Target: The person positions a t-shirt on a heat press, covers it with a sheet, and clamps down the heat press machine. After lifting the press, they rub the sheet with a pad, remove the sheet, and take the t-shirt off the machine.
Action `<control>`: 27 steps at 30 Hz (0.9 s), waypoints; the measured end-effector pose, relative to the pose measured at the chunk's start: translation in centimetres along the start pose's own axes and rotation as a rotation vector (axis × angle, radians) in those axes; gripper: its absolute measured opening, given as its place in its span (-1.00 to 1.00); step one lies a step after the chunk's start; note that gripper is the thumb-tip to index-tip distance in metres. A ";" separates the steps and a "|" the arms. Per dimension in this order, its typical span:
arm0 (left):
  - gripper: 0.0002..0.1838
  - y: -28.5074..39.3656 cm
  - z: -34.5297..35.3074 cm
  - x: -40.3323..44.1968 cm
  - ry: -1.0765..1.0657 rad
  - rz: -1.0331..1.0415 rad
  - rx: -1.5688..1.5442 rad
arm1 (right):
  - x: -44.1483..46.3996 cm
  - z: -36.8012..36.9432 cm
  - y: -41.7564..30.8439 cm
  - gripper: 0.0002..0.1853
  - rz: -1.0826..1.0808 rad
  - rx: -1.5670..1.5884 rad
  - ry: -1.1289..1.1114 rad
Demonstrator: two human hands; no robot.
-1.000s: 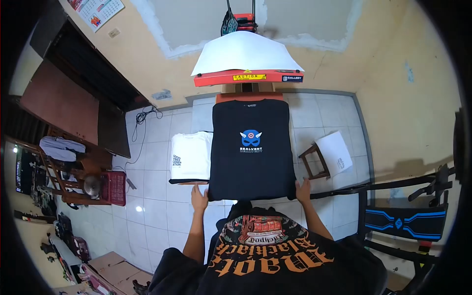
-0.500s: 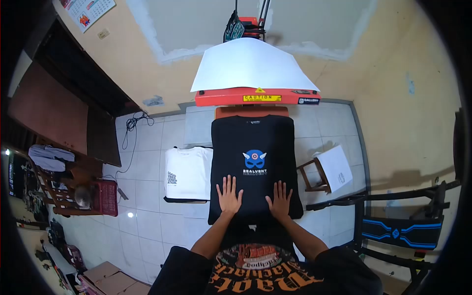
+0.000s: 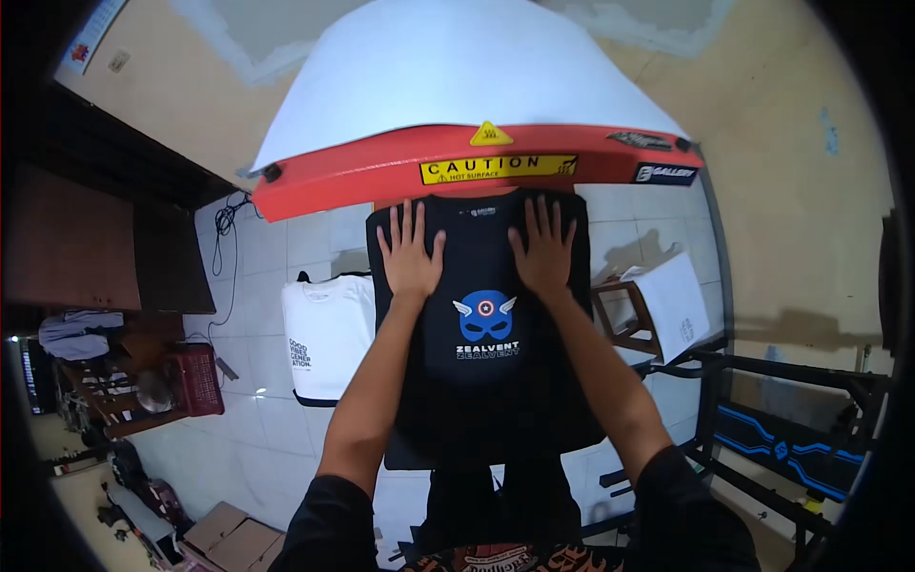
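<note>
A black T-shirt (image 3: 486, 410) lies spread flat in front of me, its collar at the far end. On its chest is a blue winged mask print (image 3: 486, 317) with lettering below. My left hand (image 3: 411, 262) rests flat on the upper left of the shirt, fingers spread toward the collar. Flat on the upper right is my right hand (image 3: 546, 257), fingers also apart. Neither hand holds anything. Just beyond the fingertips stands the red heat press (image 3: 334, 183), its raised front edge marked with a caution label (image 3: 498, 170). A white sheet (image 3: 477, 71) covers its top.
To the left lies a white T-shirt (image 3: 329, 334) with dark lettering. A wooden stool (image 3: 629, 319) with a white printed sheet (image 3: 675, 305) stands at right, near a black metal frame (image 3: 710, 410). Further left are a red basket (image 3: 198, 379) and a cable (image 3: 227, 238).
Both hands have slid forward over the black T-shirt, from below the print to near the collar. My view has come closer to the heat press.
</note>
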State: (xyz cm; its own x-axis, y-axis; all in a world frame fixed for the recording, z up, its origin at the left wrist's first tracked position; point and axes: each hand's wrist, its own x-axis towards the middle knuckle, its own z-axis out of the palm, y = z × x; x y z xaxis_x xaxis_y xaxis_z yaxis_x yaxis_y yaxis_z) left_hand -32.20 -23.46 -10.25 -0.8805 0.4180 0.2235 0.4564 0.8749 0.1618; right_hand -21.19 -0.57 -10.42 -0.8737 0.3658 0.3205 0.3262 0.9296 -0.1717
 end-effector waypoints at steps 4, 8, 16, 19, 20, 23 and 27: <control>-0.25 -0.1 0.9 1.3 -0.008 -0.024 0.057 | 2.0 2.0 0.6 -0.27 0.019 -0.016 0.028; -0.25 0.2 0.7 1.4 0.001 -0.025 0.027 | -2.3 0.4 -0.7 -0.24 0.026 -0.002 -0.013; -0.25 0.0 1.0 1.4 -0.039 -0.022 0.097 | 1.0 0.7 -0.6 -0.25 0.076 0.043 0.088; -0.25 0.0 1.2 1.3 -0.016 -0.006 0.096 | 3.8 2.1 1.0 -0.25 0.082 0.035 0.119; -0.26 0.0 1.1 1.4 -0.001 0.000 0.097 | 3.1 1.9 1.1 -0.25 0.079 0.067 0.113; -0.23 -0.2 1.3 1.4 -0.022 0.006 0.104 | -1.3 -0.8 0.6 -0.24 0.071 0.136 0.063; -0.15 1.1 0.6 1.0 0.021 0.011 -0.199 | -7.9 -4.2 0.8 -0.22 0.112 0.216 -0.086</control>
State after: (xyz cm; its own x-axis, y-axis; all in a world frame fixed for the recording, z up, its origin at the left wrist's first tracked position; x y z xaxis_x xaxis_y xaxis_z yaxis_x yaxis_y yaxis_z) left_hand -32.61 -21.92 -10.45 -0.8733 0.4204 0.2463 0.4844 0.8039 0.3452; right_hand -12.47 -2.53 -9.18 -0.8671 0.4518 0.2097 0.3457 0.8490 -0.3997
